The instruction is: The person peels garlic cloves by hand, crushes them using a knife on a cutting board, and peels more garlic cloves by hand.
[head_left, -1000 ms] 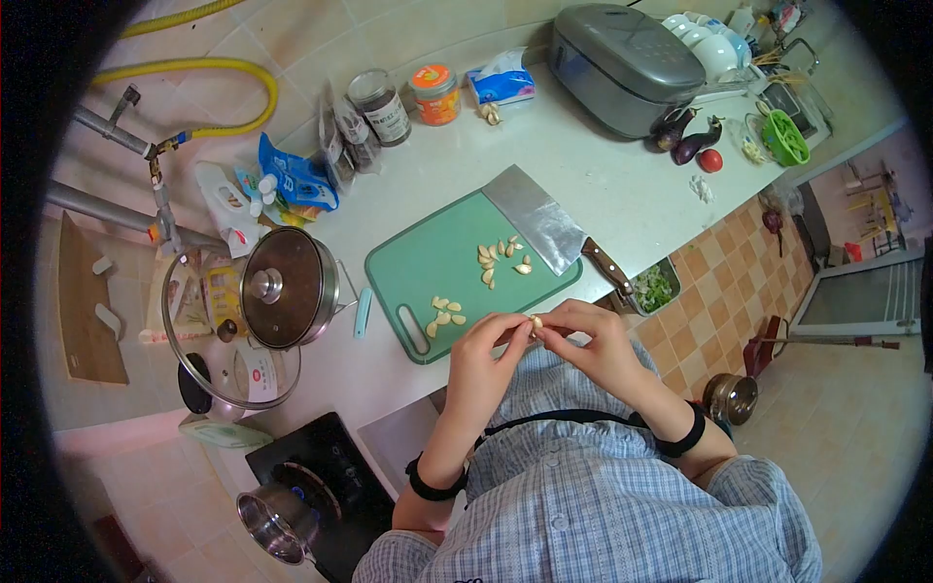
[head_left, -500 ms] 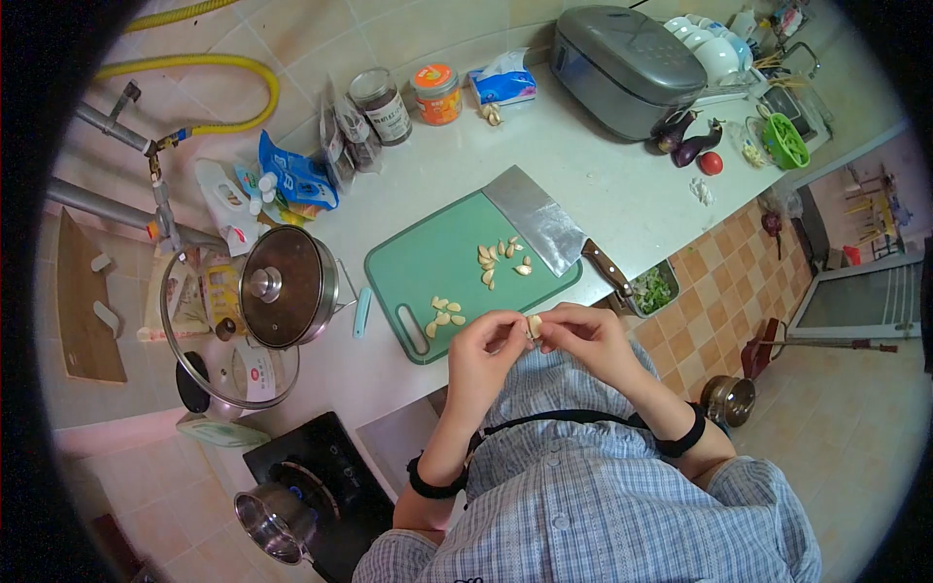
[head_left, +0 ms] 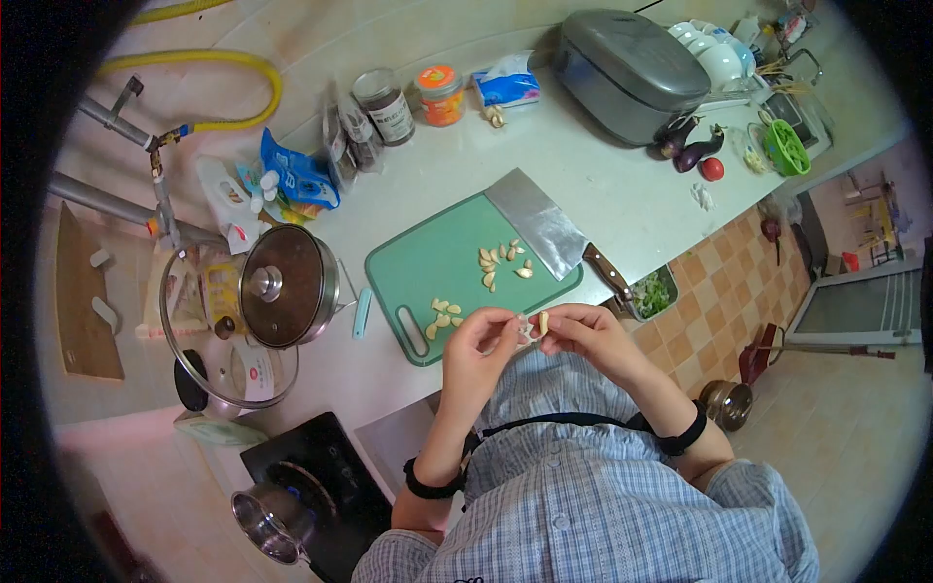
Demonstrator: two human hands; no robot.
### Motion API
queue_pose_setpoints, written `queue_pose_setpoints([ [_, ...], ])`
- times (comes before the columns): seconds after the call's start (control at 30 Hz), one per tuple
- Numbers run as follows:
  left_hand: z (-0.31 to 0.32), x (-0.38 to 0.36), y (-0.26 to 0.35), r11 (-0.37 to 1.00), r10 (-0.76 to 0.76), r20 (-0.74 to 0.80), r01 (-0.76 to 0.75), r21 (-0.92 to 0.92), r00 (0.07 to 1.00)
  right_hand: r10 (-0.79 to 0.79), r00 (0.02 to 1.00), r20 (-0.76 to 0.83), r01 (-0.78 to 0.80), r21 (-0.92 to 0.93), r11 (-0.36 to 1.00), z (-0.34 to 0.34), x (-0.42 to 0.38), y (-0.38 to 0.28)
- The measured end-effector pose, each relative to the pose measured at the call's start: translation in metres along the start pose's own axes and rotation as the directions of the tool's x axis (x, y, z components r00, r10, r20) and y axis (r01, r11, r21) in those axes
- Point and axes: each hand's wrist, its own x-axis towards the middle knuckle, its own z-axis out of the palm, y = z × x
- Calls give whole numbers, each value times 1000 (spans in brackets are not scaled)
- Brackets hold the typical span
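Just off the near edge of the green cutting board point(head_left: 418, 253), my right hand point(head_left: 588, 335) pinches a pale garlic clove point(head_left: 543, 323). My left hand point(head_left: 478, 340), close beside it, holds a whitish, papery garlic skin point(head_left: 526, 330) between its fingertips. On the board, peeled cloves point(head_left: 442, 313) lie at the near left by the handle slot, and unpeeled cloves point(head_left: 489, 260) sit in a loose group farther right. A cleaver point(head_left: 549, 228) rests along the board's right side, its wooden handle over the counter.
A lidded pan point(head_left: 282, 291) and a light blue peeler-like tool point(head_left: 362, 313) are left of the board. A metal pot point(head_left: 267, 520) stands by the black stove point(head_left: 335, 476). Behind are jars point(head_left: 439, 95) and a grey appliance point(head_left: 632, 73); greens fill a container point(head_left: 653, 291) at right.
My hands have moved slightly apart. The clove, between both hands before, is now in my right fingertips, separate from the skin in my left.
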Motion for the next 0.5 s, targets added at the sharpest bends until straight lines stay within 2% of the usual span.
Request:
queue_pose_setpoints([
  [0.07,-15,0,-4,999,0,-53,2,39,999,65,998,-6,-65,29,997,-3,5,0],
  [0.27,-96,-17,-24,994,28,-275,3,109,961,133,991,-30,-136,-227,964,-32,54,59],
  [0.33,-115,-29,-30,973,-142,-273,185,139,951,126,992,0,-114,-421,900,-24,72,75],
  [0.37,-122,-35,-35,973,-146,-294,190,129,945,141,990,16,-121,-430,895,-19,81,82],
  [0.43,-134,-45,-43,983,-105,-364,152,104,926,60,998,-32,-65,-703,708,-6,102,97],
  [0.47,-139,-48,-44,983,-95,-388,149,111,917,-22,1000,-10,7,-748,664,-1,112,105],
  [0.5,-141,-50,-43,983,-97,-403,152,105,910,-11,1000,3,9,-752,660,6,121,109],
])
